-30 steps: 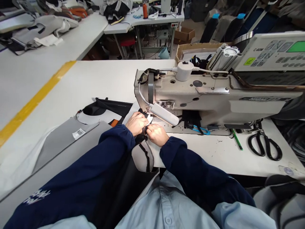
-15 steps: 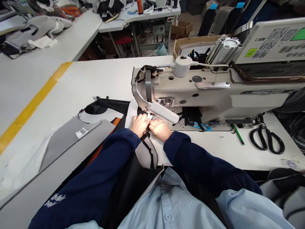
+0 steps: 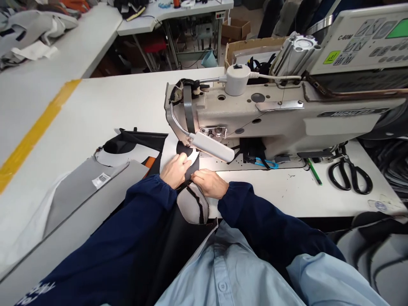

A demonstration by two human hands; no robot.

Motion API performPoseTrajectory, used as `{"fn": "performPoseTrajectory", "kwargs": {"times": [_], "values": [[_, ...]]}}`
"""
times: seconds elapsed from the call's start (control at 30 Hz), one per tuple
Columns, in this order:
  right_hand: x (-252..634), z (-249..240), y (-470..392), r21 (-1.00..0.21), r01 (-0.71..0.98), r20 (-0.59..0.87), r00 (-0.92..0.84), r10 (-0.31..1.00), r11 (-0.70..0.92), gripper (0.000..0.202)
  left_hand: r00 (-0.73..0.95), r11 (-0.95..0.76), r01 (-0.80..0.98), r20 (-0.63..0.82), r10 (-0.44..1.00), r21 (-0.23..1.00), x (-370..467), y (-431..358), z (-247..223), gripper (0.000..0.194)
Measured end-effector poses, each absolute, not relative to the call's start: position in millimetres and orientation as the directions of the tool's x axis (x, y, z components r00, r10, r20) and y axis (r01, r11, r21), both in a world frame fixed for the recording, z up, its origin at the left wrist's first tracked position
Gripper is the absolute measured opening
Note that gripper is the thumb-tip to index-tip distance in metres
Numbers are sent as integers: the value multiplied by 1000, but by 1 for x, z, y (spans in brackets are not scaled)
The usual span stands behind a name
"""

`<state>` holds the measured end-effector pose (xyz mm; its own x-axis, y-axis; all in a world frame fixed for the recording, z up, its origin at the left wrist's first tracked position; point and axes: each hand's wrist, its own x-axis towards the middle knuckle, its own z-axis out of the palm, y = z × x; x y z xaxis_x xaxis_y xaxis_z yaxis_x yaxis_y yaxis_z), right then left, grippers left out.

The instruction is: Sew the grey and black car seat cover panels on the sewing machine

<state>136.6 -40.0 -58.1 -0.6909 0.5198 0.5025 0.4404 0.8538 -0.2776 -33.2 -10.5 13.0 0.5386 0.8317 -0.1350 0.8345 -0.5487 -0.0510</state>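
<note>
The left hand (image 3: 174,171) has a narrow grip, its bunched fingers against the white strip (image 3: 192,157) (whether they pinch it, I cannot tell). The right hand (image 3: 211,183) pinches the near edge of the dark cloth (image 3: 192,169), which lies at three o'clock from the left grip and eleven from the right. The sewing machine (image 3: 280,127) stands at one o'clock from the right hand, scissors (image 3: 349,175) at three on the tabletop (image 3: 264,193).

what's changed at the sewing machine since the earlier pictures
The left hand has shifted left and the right hand back toward the body, widening their gap and exposing more dark fabric. Both remain at the fabric; the scissors and green pen stayed put.
</note>
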Motion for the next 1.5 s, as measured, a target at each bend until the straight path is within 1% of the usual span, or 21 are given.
{"fn": "performPoseTrajectory", "kwargs": {"times": [0.07,0.13,0.27,0.37,0.43,0.5,0.57,0.63,0.7,0.77,0.83,0.9,0.97,1.17,1.27,1.4,1.5], "values": [[139,-55,-39,-240,447,487,-713,505,862,20,570,-591,798,-172,803,-119,-29,-15,17,29],[141,-53,-39,-219,445,469,-732,494,868,20,579,-612,777,-216,786,-145,-23,-18,19,29],[143,-52,-36,-200,442,464,-744,482,875,19,549,-608,781,-308,777,-141,-13,-16,22,30],[146,-55,-32,-203,435,489,-731,476,877,21,529,-593,795,-335,780,-125,-8,-13,22,29],[149,-56,-29,-228,427,510,-713,481,875,23,515,-576,810,-334,789,-111,-4,-11,19,30],[153,-55,-27,-279,416,518,-693,501,865,24,502,-557,825,-327,801,-98,-2,-7,15,31],[157,-50,-29,-350,411,490,-685,539,842,28,495,-542,837,-314,810,-81,-2,-4,12,30],[160,-44,-35,-387,405,432,-714,551,828,40,510,-550,833,-301,805,-60,-4,-1,13,29],[162,-39,-45,-354,403,383,-760,525,844,43,525,-568,822,-326,786,-46,-9,-2,18,26],[163,-39,-54,-271,433,379,-773,509,860,34,522,-578,815,-373,767,-47,-13,-4,24,26],[163,-41,-61,-191,475,409,-757,510,859,26,524,-584,810,-391,757,-46,-16,-9,29,27],[162,-45,-63,-145,486,422,-758,498,862,25,537,-595,802,-378,754,-47,-17,-13,32,28],[161,-46,-61,-129,483,403,-773,491,866,25,541,-599,799,-372,754,-53,-16,-15,31,28],[156,-41,-49,-120,540,320,-773,547,833,16,536,-584,809,-322,780,-69,-10,-12,24,30],[154,-37,-42,-130,563,292,-765,574,816,16,540,-584,808,-304,785,-73,-9,-5,18,30],[155,-36,-33,-158,601,234,-748,622,783,20,535,-566,824,-283,796,-33,-11,5,5,29],[157,-37,-27,-177,619,208,-737,643,766,23,539,-549,835,-249,804,33,-15,11,-6,27]]}}
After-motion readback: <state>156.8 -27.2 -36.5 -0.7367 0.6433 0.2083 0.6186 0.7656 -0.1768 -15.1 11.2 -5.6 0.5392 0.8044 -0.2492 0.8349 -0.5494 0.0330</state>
